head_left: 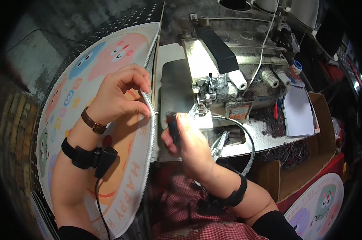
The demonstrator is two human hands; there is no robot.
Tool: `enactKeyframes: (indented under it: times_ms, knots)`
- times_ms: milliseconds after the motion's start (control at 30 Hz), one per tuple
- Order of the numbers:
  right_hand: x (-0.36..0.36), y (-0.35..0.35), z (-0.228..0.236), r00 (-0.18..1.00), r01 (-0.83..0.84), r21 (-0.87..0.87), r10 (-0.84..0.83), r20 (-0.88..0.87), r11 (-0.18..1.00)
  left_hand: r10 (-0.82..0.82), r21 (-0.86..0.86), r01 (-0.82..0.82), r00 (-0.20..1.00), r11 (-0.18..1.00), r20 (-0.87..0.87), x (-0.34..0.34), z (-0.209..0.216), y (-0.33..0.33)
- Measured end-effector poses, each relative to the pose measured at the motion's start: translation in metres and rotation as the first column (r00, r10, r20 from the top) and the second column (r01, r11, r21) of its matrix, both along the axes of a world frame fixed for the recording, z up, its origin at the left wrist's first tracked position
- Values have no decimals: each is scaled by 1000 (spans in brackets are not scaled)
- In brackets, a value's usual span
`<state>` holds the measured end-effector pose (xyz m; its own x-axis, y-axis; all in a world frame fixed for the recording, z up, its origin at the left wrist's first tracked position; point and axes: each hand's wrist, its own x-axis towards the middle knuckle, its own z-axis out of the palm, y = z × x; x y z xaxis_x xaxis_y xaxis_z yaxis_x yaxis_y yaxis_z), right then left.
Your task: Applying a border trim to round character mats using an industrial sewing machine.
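A large round mat (89,76) printed with pastel cartoon figures lies left of an overlock sewing machine (229,68). My left hand (117,94) pinches the mat's stitched white edge between thumb and fingers, just left of the machine's needle area. My right hand (185,138) is closed around a small dark tool (172,125), held close to the same spot on the mat's edge. Both wrists wear black bands, and the left one also has a brown watch.
A cardboard box (309,160) with thread scraps sits right of the machine, with a white sheet (299,112) above it. Another printed mat (321,208) lies at the lower right. Thread cones (301,8) stand behind the machine. Red checked cloth (181,212) covers my lap.
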<state>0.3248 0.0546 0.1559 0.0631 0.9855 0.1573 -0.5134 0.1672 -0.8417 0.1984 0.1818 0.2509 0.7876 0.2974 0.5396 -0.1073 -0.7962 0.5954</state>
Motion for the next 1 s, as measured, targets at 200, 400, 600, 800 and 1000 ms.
enactKeyframes:
  times_ms: [200, 400, 600, 800, 1000]
  knots:
    - [-28, -4, -10, 934, 295, 377, -348, 77, 878, -94, -73, 109, 979, 991, 179, -2, -18, 5]
    - [24, -5, -11, 911, 347, 276, -393, 129, 896, -176, -113, 251, 877, 961, 448, -6, -49, -18]
    - [167, 40, 64, 900, 425, 146, -400, -172, 893, -66, -726, 171, 983, 667, 171, -83, -66, -48]
    - [235, 29, -10, 759, 629, -55, -597, 259, 775, 700, -213, -977, 174, 33, -693, -353, -164, 2]
    - [229, 67, -17, 799, 601, -232, -566, 205, 764, 877, -262, -842, -418, -472, -236, -364, -190, 16]
